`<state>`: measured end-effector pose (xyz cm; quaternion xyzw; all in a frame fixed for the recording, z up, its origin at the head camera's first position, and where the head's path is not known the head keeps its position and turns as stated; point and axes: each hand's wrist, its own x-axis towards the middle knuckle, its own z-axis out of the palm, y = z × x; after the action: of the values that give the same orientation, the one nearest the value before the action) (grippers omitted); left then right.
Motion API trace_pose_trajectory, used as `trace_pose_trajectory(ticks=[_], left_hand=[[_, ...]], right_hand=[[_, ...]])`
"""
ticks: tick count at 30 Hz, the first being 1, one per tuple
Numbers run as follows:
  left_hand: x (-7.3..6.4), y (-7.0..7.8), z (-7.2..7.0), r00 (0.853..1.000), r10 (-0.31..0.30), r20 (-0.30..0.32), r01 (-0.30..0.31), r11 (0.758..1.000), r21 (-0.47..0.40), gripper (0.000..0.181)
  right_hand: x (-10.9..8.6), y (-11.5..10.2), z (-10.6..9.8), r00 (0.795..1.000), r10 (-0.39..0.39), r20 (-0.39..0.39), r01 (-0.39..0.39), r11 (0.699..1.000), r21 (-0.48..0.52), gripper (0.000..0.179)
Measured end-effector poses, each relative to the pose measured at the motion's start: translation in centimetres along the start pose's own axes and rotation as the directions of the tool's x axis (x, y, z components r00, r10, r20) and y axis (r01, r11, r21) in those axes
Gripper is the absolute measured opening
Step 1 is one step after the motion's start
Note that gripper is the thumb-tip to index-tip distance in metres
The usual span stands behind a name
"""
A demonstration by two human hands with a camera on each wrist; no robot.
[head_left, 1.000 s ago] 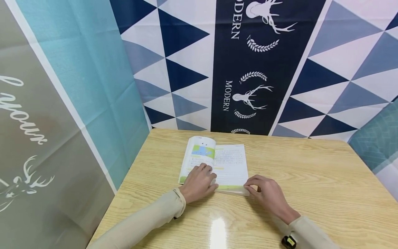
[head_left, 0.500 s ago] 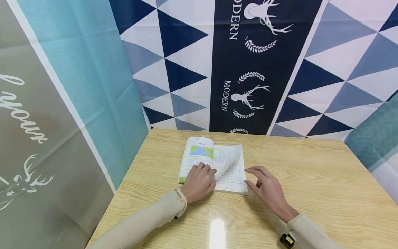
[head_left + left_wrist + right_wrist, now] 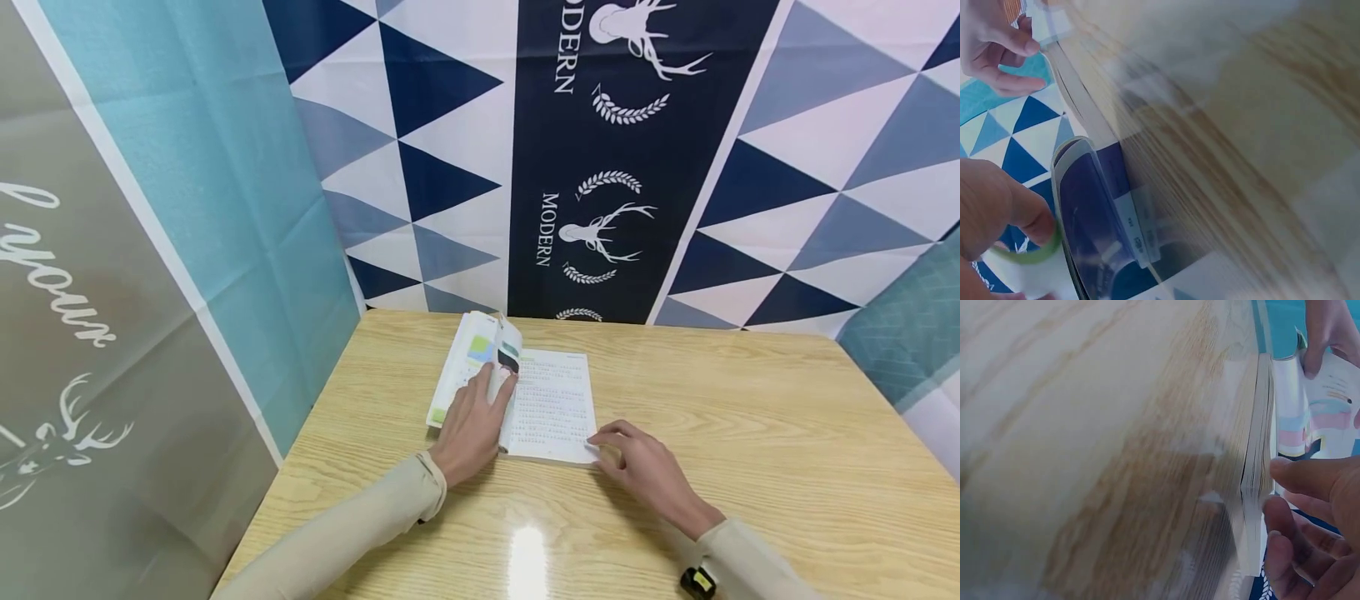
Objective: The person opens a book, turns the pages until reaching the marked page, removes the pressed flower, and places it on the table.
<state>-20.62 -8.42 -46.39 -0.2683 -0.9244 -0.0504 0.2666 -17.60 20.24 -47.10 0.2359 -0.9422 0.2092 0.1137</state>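
An open book (image 3: 551, 408) with printed pages lies on the wooden table. My left hand (image 3: 471, 425) lies over its left side, fingers stretched toward the top of the page. Between that hand and the spine, a leaf with a dark picture (image 3: 507, 360) stands curved, partly covered by the fingers. At the lower right corner of the right page is my right hand (image 3: 645, 471), thumb and forefinger bent toward the page edge. In the right wrist view, fingertips (image 3: 1280, 467) touch the book's edge, a small gap between them. The left wrist view shows the book's dark blue cover (image 3: 1094, 206).
The wooden table (image 3: 750, 417) stretches to both sides and behind the book. A patterned cloth (image 3: 442, 167) with triangles and deer hangs behind it, and a blue and grey cloth (image 3: 247, 208) hangs on the left. A black and yellow device (image 3: 697, 582) sits at the right cuff.
A leaf has turned from right to left. My left hand has moved up the left page with its fingers straighter. My right hand has come back to the lower right corner.
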Motion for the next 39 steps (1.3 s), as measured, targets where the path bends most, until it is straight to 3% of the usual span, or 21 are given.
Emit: trace_pose_trajectory(ticks=[5,9,13,20,24,28,34,39], left_hand=[[0.0,-0.3,0.2,0.999,0.049,0.0,-0.048,0.995,0.093,0.045],[-0.1,-0.4,0.3,0.997,0.069,0.018,-0.07,0.992,0.105,0.028],[-0.1,-0.4,0.4,0.995,0.083,0.053,-0.087,0.993,0.076,0.028],[-0.3,-0.1,0.4,0.987,0.123,0.104,-0.124,0.992,0.011,0.033],[-0.3,0.0,0.4,0.985,0.143,0.096,-0.142,0.99,-0.013,0.025],[-0.3,0.1,0.5,0.986,0.146,0.085,-0.145,0.989,-0.015,0.012],[-0.5,0.4,0.6,0.98,0.16,0.121,-0.166,0.985,0.044,0.044],[-0.6,0.6,0.7,0.979,0.16,0.13,-0.17,0.983,0.073,0.053]], right_hand=[[-0.1,0.0,0.0,0.999,-0.033,0.034,0.034,0.999,-0.026,0.021],[-0.1,0.0,0.1,0.997,-0.08,0.018,0.081,0.996,-0.043,0.015],[-0.1,0.1,0.1,0.989,-0.146,-0.033,0.143,0.987,-0.077,0.009],[0.3,0.2,0.3,0.951,-0.263,-0.162,0.245,0.962,-0.124,0.01],[0.4,0.2,0.4,0.936,-0.281,-0.209,0.263,0.958,-0.113,0.014],[0.4,0.1,0.3,0.941,-0.265,-0.211,0.248,0.963,-0.108,0.014],[0.5,0.0,0.1,0.965,-0.18,-0.189,0.181,0.983,-0.016,0.013],[0.9,-0.2,-0.3,0.958,-0.183,-0.22,0.196,0.98,0.039,0.014]])
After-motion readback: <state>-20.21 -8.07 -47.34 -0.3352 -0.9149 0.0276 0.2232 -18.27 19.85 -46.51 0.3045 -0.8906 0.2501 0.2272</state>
